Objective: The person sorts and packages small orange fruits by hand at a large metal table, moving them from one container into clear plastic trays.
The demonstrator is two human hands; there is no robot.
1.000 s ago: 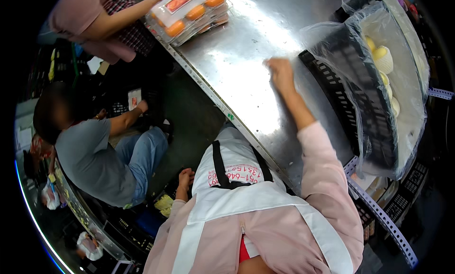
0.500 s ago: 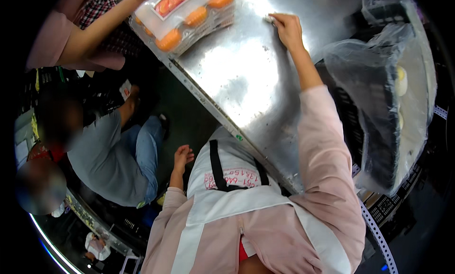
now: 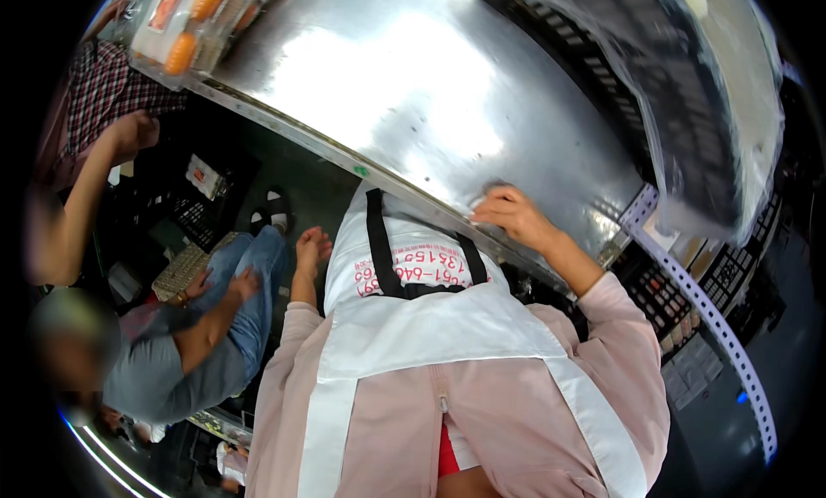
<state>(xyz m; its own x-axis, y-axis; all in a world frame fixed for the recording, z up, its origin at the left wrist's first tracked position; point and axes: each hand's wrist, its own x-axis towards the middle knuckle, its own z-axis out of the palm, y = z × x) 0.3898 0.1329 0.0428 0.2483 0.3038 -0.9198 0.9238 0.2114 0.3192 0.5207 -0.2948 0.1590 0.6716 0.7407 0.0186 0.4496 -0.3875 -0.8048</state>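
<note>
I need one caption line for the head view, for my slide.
Right hand rests on the near edge of the shiny steel table; left hand hangs empty below it.

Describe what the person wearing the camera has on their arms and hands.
Both arms wear long, loose pale pink sleeves ending at the wrists. The right hand and left hand are bare, with no gloves; no rings or watch show. A white apron with black straps covers the front.
</note>
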